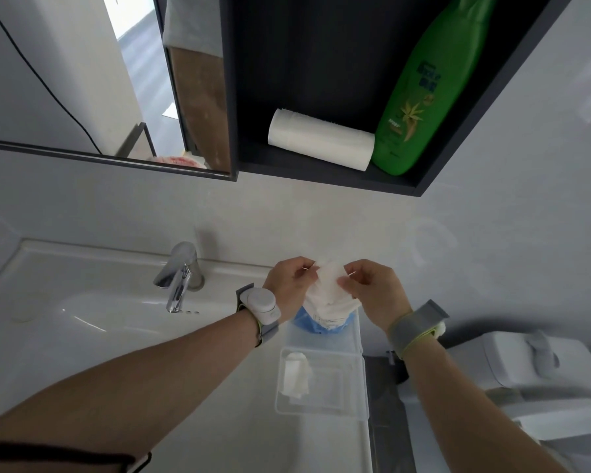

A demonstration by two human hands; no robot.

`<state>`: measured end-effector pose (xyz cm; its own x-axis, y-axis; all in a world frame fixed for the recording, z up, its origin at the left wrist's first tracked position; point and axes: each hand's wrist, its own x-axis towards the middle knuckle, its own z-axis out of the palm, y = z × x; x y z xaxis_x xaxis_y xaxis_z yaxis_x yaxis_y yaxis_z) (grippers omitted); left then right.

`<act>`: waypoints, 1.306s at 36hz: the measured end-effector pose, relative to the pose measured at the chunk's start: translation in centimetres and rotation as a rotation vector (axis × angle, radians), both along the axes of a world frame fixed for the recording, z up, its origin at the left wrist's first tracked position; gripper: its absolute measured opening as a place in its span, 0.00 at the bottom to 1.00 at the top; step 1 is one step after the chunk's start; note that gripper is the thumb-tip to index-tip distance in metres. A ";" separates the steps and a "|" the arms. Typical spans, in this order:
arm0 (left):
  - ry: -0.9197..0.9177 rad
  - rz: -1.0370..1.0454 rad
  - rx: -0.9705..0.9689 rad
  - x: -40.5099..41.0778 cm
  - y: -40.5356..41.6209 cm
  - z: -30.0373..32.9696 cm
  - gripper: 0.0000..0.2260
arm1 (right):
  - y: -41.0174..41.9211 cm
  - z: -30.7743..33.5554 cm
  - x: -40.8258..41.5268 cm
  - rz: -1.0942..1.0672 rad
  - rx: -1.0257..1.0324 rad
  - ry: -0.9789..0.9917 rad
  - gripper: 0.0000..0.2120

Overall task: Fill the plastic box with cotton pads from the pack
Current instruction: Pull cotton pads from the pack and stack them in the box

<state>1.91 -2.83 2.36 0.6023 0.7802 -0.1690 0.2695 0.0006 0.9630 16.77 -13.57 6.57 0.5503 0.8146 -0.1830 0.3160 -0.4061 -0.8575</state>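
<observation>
While both hands meet above the right end of the table (219, 387), the left hand (289, 285) and the right hand (372, 291) each pinch one side of a white cotton pad (330, 279) between thumb and fingertips, so that each grip is closed on the pad. Just below the pad, the pack (325, 317), white at its open top and blue lower down, stands between the wrists, with further pads bunched at its mouth; whether the palms touch it cannot be told. Nearer to the viewer lies the plastic box (355, 387), clear and open, its lid (321, 341) folded back toward the pack. A few cotton pads (296, 375) rest against the box's left wall; the remainder of its floor is bare. Both wrists carry grey bands, the left one bearing a white round device (261, 303). To the left is the sink (65, 312) with a chrome tap (179, 274). On the far wall, a dark shelf (321, 172) holds a white roll (319, 139) and a green bottle (430, 87), beside a mirror (82, 73).
</observation>
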 end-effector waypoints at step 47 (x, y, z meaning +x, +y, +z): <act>-0.025 -0.031 -0.100 -0.7 0.2 0.0 0.13 | -0.5 1.0 -0.7 -0.299 0.144 0.548 0.08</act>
<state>1.21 -2.64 2.34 0.6312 0.7409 -0.2294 0.2467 0.0887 0.9650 16.09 -14.10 7.58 0.6150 0.6777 -0.4030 -0.2932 -0.2778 -0.9148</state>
